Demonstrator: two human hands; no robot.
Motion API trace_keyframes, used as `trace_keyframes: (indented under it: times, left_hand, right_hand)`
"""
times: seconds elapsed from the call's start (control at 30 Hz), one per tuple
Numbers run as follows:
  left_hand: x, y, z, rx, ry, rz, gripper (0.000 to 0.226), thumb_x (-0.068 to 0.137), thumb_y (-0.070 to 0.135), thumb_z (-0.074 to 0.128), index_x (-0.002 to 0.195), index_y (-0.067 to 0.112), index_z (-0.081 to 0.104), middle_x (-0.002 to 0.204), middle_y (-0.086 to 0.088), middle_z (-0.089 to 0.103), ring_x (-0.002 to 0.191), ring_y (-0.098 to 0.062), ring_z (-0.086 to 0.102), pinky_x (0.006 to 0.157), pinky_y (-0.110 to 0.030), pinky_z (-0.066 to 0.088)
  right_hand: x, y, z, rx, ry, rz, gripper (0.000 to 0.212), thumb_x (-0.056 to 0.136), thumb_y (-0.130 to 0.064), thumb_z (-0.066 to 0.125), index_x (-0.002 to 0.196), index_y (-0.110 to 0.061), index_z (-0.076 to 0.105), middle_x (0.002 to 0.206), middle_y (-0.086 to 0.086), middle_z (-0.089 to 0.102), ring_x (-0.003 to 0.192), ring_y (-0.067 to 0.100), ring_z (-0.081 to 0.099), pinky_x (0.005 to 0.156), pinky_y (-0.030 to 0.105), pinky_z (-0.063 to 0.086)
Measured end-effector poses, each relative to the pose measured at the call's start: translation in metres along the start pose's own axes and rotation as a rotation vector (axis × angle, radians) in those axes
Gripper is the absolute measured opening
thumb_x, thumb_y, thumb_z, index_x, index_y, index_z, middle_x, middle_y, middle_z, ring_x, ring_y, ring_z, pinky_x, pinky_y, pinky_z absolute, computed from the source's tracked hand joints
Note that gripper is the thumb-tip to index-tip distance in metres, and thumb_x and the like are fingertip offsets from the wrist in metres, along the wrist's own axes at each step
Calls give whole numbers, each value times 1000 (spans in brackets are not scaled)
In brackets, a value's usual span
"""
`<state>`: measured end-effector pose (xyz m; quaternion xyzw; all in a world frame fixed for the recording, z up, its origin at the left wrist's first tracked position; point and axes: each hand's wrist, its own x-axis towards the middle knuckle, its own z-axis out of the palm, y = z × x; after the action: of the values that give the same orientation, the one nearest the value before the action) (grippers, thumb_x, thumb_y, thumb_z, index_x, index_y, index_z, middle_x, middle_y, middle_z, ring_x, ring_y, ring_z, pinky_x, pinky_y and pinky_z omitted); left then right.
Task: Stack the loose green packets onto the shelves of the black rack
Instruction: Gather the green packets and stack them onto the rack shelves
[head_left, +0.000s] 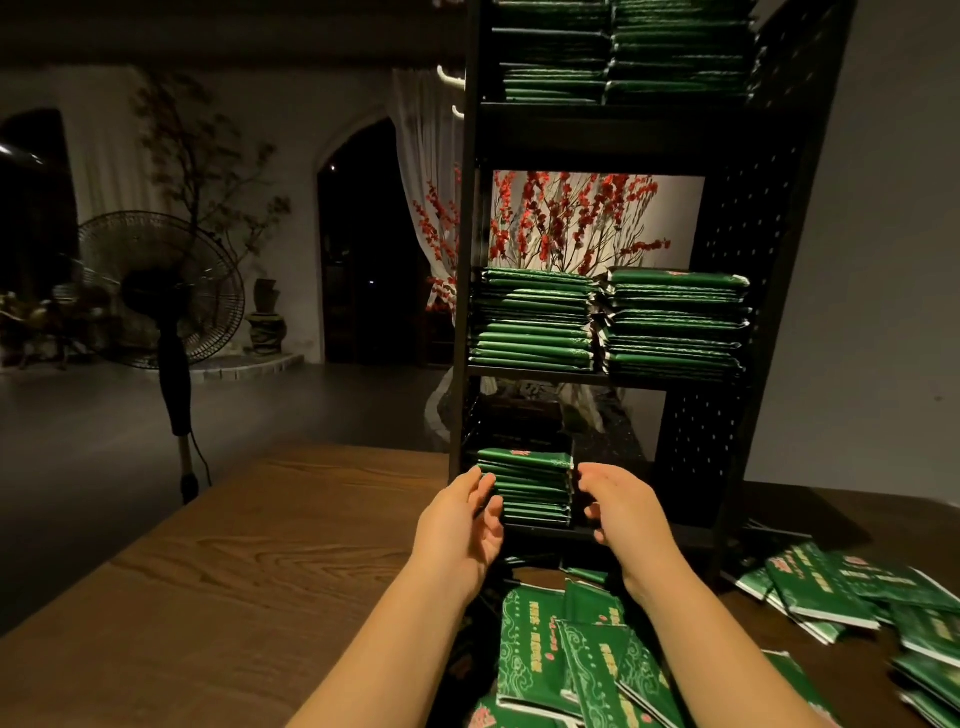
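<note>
The black rack (730, 332) stands on the wooden table (260, 571). On its bottom shelf, at the left, sits a short stack of green packets (530, 488). My left hand (462, 519) touches the stack's left side with fairly straight fingers. My right hand (623, 514) is at the stack's right side, thumb near the top edge and fingers loosely bent. Neither hand is curled round a packet. The middle shelf holds two stacks (530, 322) (675, 322), and the top shelf is packed with more packets (623, 52). Loose green packets (561, 654) lie under my forearms.
More loose packets (831, 592) are scattered on the table right of the rack's foot. The right half of the bottom shelf looks dark and bare. A standing fan (161, 291) is on the floor beyond the table's left edge.
</note>
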<state>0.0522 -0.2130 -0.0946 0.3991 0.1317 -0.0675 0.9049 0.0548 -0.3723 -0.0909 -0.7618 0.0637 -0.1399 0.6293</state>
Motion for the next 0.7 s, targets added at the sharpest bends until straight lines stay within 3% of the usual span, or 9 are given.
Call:
trace_keyframes:
  times: [0.1,0.2,0.3,0.43,0.5,0.6,0.7]
  left_hand:
    - [-2,-3,-18,241,25,104,13,95,21,59,99,10,64,81,1,60,59,-11,49,55,-23,40]
    - [-9,-7,-40,585,22,295,10,95,21,61,98,15,67,95,-1,67,81,-17,61,76,-35,51]
    - [-20,-10,-53,837,-12,434,7,95,18,61,98,18,67,93,-3,67,75,-13,58,72,-28,46]
    - [-31,-18,-78,1167,47,584,7,95,23,58,93,29,61,86,4,67,76,-12,58,68,-27,46]
    - [-29,-20,-92,1376,130,635,7,94,28,56,99,33,58,94,9,65,93,-15,58,81,-35,52]
    - [-32,-19,-101,1623,170,517,41,91,41,56,130,30,50,126,7,59,122,-22,48,100,-42,46]
    - [-39,-20,-97,1858,85,392,62,86,52,55,143,30,41,138,2,52,130,-25,42,104,-42,40]
  right_hand:
    - [-19,4,-7,-129,48,-165,18,100,-17,50,108,-20,65,100,-3,64,84,8,56,64,21,41]
    - [-40,11,-8,-265,-11,-251,15,98,-16,52,95,-22,66,85,-1,63,75,10,55,59,18,39]
    - [-55,15,-9,-418,-84,-345,16,98,-17,53,89,-25,64,80,-7,60,73,5,53,56,13,35]
    - [-70,18,-12,-700,-171,-437,14,99,-22,49,100,-28,62,95,-15,57,81,0,51,64,14,37]
    - [-72,23,-13,-805,-211,-449,14,99,-26,49,105,-30,61,101,-13,57,90,2,52,76,18,43]
    - [-72,33,-13,-915,-323,-412,27,99,-29,48,126,-28,56,126,-10,55,116,10,52,94,25,43]
    - [-75,38,-9,-991,-442,-372,46,99,-31,47,145,-28,42,148,-9,43,134,12,42,108,30,37]
